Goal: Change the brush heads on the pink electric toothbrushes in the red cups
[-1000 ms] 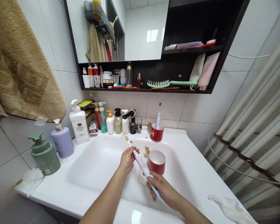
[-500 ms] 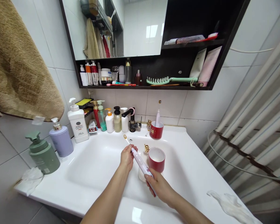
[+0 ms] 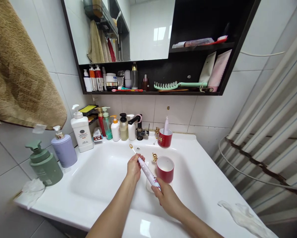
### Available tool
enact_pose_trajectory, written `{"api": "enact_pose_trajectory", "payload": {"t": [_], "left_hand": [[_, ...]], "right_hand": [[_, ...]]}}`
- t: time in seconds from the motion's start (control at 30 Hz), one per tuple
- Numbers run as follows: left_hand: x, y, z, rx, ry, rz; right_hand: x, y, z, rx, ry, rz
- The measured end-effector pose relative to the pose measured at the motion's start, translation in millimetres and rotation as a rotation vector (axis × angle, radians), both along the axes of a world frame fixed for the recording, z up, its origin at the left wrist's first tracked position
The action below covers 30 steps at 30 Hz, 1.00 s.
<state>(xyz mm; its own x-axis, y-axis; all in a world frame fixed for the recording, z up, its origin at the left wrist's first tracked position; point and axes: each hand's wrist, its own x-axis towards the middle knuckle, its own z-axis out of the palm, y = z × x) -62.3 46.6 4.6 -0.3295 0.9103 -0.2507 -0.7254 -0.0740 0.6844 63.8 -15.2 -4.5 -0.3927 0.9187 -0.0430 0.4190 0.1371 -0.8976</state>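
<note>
A pale pink electric toothbrush (image 3: 147, 172) is held slantwise over the white sink (image 3: 96, 172), its brush head pointing up and left toward the drain hole. My left hand (image 3: 134, 165) pinches it near the neck, just below the brush head. Around the lower end of the handle, my right hand (image 3: 167, 195) is closed. Just right of the handle, a red cup (image 3: 165, 170) with a gold ornament beside it stands in the sink. Another red cup (image 3: 165, 138) on the back ledge holds a second pale toothbrush (image 3: 166, 125).
A black faucet (image 3: 139, 129) and several pump bottles line the back ledge. A purple bottle (image 3: 64, 150) and a green bottle (image 3: 45, 165) stand left. A crumpled white cloth (image 3: 244, 216) lies right. Above hangs a dark cabinet (image 3: 150, 93); a brown towel (image 3: 21, 72) hangs left.
The view has shifted slightly. My right hand's fingers have shifted a little on the handle; both hands still hold the toothbrush in nearly the same place.
</note>
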Motion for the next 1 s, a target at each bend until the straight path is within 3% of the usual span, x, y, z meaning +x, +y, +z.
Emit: {"api": "enact_pose_trajectory", "payload": {"t": [0.2,0.37,0.47,0.57,0.7,1.0], "left_hand": [[-2,2,0.7,-0.016,0.003,0.013],[-27,4,2.9,-0.045,0.048,0.087],[-32,5,0.2,-0.118,0.262,-0.076],[-21,12,-3.9,-0.160,0.419,-0.212],[-2,41,-4.0,-0.217,0.611,-0.258],[12,135,6.8,-0.355,1.237,-0.227]], "right_hand": [[1,-2,2.2,-0.133,0.053,0.017],[3,-9,1.1,-0.328,0.097,0.124],[4,-8,0.6,-0.203,0.141,0.114],[5,-5,1.8,-0.055,0.201,0.098],[8,-1,3.6,0.037,0.204,0.080],[14,14,0.1,0.225,0.121,0.151]]}}
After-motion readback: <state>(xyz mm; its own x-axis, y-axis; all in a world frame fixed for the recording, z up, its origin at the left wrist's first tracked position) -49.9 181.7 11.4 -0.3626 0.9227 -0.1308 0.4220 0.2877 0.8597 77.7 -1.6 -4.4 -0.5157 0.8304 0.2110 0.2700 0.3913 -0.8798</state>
